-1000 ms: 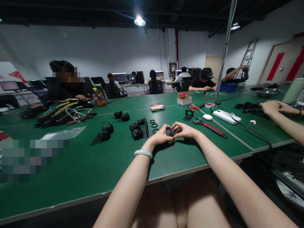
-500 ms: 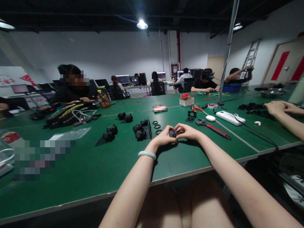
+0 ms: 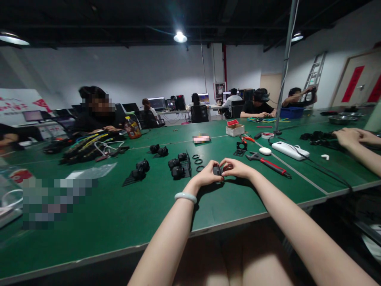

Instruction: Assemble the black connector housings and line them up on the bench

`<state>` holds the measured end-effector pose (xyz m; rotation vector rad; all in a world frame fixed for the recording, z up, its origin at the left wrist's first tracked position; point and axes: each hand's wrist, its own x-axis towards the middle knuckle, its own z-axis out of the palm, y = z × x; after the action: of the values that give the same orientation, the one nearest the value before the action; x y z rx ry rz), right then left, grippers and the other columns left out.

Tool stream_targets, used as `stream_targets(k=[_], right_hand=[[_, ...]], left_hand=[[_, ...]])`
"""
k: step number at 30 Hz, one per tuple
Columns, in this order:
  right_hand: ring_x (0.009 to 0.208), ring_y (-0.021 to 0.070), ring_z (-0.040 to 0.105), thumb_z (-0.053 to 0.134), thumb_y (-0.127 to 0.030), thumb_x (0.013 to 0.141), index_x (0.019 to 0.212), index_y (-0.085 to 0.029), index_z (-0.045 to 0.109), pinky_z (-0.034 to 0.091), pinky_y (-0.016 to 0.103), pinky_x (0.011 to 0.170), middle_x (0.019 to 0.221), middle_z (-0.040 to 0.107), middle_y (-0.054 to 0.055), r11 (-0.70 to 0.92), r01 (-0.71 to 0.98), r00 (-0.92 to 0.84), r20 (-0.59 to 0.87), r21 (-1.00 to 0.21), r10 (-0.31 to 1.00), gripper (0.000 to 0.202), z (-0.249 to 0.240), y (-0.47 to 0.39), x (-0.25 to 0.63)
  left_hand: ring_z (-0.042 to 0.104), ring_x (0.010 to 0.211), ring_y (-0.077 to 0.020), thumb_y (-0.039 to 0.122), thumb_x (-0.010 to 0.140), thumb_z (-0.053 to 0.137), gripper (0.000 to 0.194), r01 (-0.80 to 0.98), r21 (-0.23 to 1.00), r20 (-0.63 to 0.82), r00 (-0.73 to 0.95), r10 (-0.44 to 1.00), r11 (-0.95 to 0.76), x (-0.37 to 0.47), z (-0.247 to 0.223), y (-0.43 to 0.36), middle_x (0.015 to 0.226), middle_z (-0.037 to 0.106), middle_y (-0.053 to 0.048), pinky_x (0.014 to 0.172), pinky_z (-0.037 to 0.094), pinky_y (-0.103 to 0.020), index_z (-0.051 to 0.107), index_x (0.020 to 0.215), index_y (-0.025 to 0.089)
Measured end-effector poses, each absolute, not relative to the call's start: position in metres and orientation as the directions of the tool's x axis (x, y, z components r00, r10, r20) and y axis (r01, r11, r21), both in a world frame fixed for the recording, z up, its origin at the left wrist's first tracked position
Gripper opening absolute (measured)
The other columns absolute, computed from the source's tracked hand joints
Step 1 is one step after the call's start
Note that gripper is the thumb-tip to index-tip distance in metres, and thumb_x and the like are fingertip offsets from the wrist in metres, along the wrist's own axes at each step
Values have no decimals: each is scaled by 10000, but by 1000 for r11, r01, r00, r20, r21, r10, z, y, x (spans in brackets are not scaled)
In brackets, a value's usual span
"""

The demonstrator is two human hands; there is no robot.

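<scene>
Both of my hands meet above the green table (image 3: 166, 214), closed on one small black part (image 3: 217, 171) with a rounded body. My left hand (image 3: 206, 174), with a pale bangle on its wrist, grips the part from the left side. From the right, the thumb and fingertips of my right hand (image 3: 237, 168) pinch its other side. Fingers cover much of the part. Several black rings (image 3: 198, 161) lie just left of my hands. Farther left are black knobbed fittings (image 3: 177, 171) on slotted brackets. A black bracket with a round hole (image 3: 241, 146) stands behind my right hand.
Right of my hands lie an adjustable wrench (image 3: 273, 165), a white oval case (image 3: 265, 151), a white power bank (image 3: 290, 151) with a cable, and orange-handled pliers (image 3: 247, 139). A small box (image 3: 235, 130) stands behind. A metal pole (image 3: 282, 83) rises there. A co-worker's hands (image 3: 349, 138) work at far right.
The whole view has shifted slightly, with things appearing a little lower and to the right. Both hands stay on the black part, with the right fingers slightly repositioned.
</scene>
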<state>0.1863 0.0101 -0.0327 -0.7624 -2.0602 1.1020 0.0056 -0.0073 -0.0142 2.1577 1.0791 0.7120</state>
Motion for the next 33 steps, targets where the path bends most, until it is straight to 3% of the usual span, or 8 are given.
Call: stream_targets(k=[33], right_hand=[[651,107,516,603,-278,582,937,-154,451,398,237,599,734,553,7,435,163,-609,256,-886,751,406,-31,9,185]], left_hand=[[429,695,-105,264,514,601,497,490,735,191,513,837,-468,7,-13,-9,790,437,15,614,372,-230,386,951,167]])
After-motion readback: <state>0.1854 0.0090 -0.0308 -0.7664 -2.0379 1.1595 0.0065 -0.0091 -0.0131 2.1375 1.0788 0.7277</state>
